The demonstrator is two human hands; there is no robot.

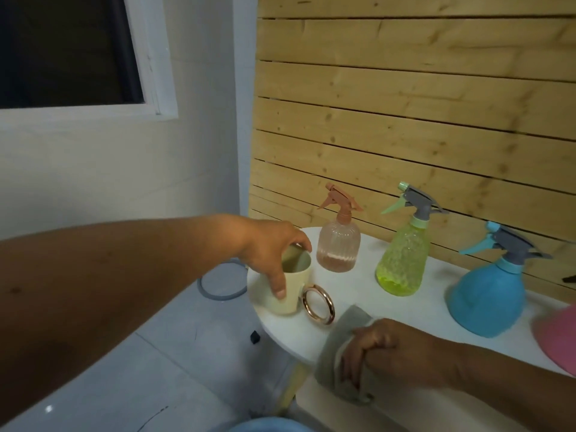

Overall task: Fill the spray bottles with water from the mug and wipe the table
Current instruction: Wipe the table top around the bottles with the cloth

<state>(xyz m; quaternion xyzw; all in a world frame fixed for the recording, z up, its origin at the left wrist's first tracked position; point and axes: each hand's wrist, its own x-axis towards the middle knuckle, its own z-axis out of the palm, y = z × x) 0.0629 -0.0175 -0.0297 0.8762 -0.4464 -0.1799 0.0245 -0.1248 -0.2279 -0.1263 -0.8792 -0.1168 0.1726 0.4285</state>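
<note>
Between left-hand fingers, mug rim.

Pale yellow ceramic mug gripped by the left hand
Grey cloth is held at the white table edge by the right hand.

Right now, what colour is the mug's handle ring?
The ring handle on the mug is shiny rose gold, seen in the head view.

Behind, a pale pine-slat wall panel. To the left, a cream painted wall with a white-framed dark window. Below, grey glossy floor tiles bearing a grey rubber ring. At the right edge, a rounded pink plastic object, cut off.
</note>
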